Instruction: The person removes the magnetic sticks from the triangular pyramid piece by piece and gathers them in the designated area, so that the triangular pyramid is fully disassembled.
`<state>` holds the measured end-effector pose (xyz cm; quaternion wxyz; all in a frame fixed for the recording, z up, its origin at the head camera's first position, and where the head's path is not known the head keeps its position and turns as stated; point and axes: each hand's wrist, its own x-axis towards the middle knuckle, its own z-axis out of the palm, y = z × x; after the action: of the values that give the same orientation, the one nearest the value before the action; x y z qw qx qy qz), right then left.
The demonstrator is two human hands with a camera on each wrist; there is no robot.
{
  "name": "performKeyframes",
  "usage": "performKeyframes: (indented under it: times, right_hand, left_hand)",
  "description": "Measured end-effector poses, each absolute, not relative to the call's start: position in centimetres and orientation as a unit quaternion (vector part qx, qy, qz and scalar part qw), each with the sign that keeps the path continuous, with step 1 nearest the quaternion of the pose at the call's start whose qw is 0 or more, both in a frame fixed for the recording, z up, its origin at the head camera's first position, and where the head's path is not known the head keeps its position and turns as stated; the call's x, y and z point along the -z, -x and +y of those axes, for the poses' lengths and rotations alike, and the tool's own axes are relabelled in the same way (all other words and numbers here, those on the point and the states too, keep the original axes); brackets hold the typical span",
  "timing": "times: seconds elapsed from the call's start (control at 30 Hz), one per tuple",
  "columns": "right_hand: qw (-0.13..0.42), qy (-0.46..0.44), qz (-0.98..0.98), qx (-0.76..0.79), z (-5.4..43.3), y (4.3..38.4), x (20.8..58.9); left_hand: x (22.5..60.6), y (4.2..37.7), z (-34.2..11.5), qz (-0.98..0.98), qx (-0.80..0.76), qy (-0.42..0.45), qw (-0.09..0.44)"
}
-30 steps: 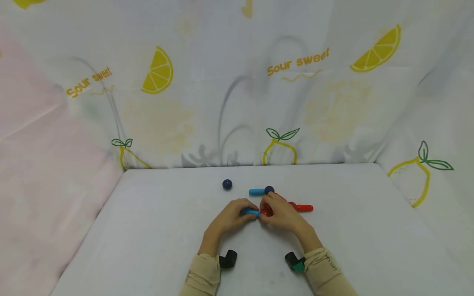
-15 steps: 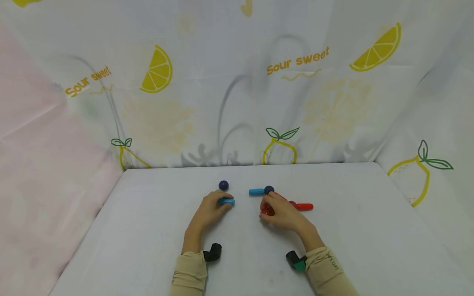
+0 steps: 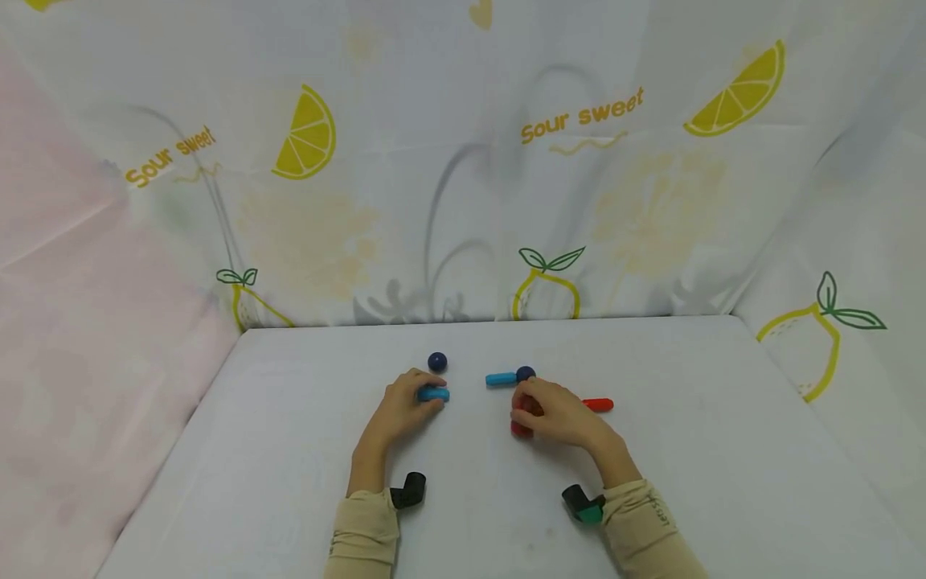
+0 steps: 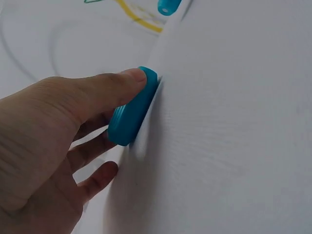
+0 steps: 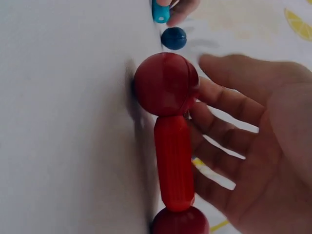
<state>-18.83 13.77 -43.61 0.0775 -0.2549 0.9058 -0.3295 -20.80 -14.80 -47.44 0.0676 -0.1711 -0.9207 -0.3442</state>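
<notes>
Head view has my left hand (image 3: 394, 406) pinching a short blue rod (image 3: 433, 394) at its three o'clock, while a dark blue ball (image 3: 437, 362) sits near the rod at twelve. From the left wrist, my thumb is clamped over the rod's one-o'clock end with fingers behind it, and the seven-o'clock end runs on past the thumb; whether the rod touches the table (image 3: 253, 450) I can't say for sure. I'd judge it light, stiff plastic, not fragile, a bit slick on the end bevels, but the ribbed flanks should give my skin some bite. Best hold is across the middle, thumb against fingers, leaving both ends bare. My right hand (image 3: 557, 410) has thumb and fingers apart, fingers behind a glossy red ball (image 5: 165, 84) and the red rod (image 5: 174, 165) that meets it at six o'clock; a lower red ball (image 5: 180, 222) meets the rod's far end. I can't tell how firmly they join, so I'd take that piece by the ribbed rod; the smooth balls look ready to slip or roll if I squeeze off centre.
</notes>
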Motion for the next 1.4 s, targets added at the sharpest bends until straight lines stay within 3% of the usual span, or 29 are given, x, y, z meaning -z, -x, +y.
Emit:
performKeyframes:
  times: [0.3,0.47,0.77,1.1,1.4]
  right_hand:
    - [-0.022,0.191,0.912,0.363,13.9,19.8,44.4]
    - [-0.018,0.177,0.914,0.364,14.2,19.8,44.8]
    - [-0.014,0.181,0.922,0.341,14.0,20.2,45.7]
    - [-0.016,0.14,0.933,0.331,13.3,19.8,45.6]
    - [-0.017,0.123,0.934,0.335,13.1,19.8,45.6]
  left_hand:
    - [45.7,20.5,-12.6,-0.914,0.356,0.16,0.109]
    - [46.1,20.7,-9.3,-0.904,0.364,0.184,0.128]
    - [47.2,20.4,-5.4,-0.915,0.342,0.2,0.082]
    - [47.1,19.9,-4.8,-0.921,0.337,0.181,0.067]
    - [46.7,20.1,-5.7,-0.92,0.32,0.22,0.051]
